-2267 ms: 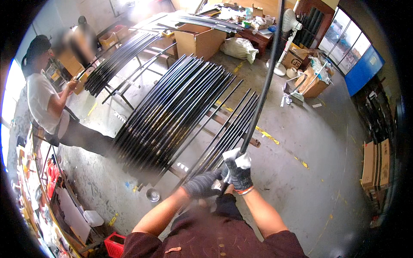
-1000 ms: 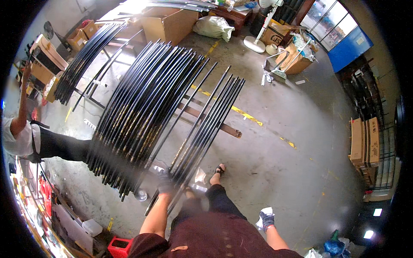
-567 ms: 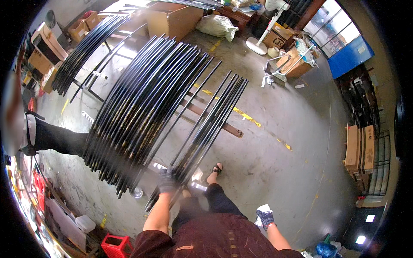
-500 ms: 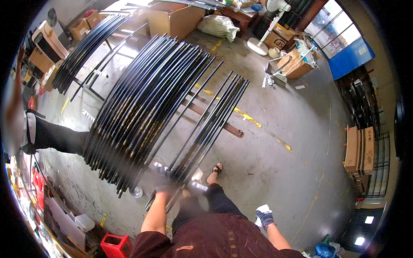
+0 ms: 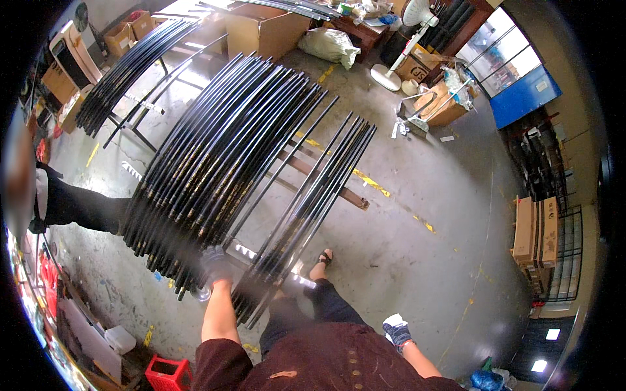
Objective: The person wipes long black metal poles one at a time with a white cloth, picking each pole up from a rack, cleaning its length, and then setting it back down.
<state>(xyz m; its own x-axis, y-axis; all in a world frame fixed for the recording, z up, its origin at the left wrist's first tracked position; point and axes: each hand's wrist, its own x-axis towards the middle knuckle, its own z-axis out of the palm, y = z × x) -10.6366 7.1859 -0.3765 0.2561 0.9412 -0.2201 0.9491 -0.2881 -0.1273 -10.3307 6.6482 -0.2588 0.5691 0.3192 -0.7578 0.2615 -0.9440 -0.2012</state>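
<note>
My left hand [image 5: 215, 264], gloved, was at the near ends of the big row [image 5: 218, 163] of black rods, by its right edge. From there the rods ran away from me, their long axes slanting ahead and to the right, so that hand met them close to their tips, not at mid-length. The small row [image 5: 291, 234] lay on my left hand's right side, slanting much the same way, with a brown bar [image 5: 355, 197] crossing beneath its far part. My left was plainly the nearer hand; my right hand [image 5: 398, 333] hung low and out to the right, well apart from both rows, its fingers folded round a white cloth [image 5: 395, 319]. The left glove was blurred against the dark rods, and I could not tell whether its fingers were spread or pinching one. Half a second earlier, that hand had been over the near ends of the small row; now it was farther left, at the big one. The right hand and its cloth had stayed out to the side. Some two seconds back, both hands had been on a raised rod, the cloth wrapped about it; now neither held one up.
</note>
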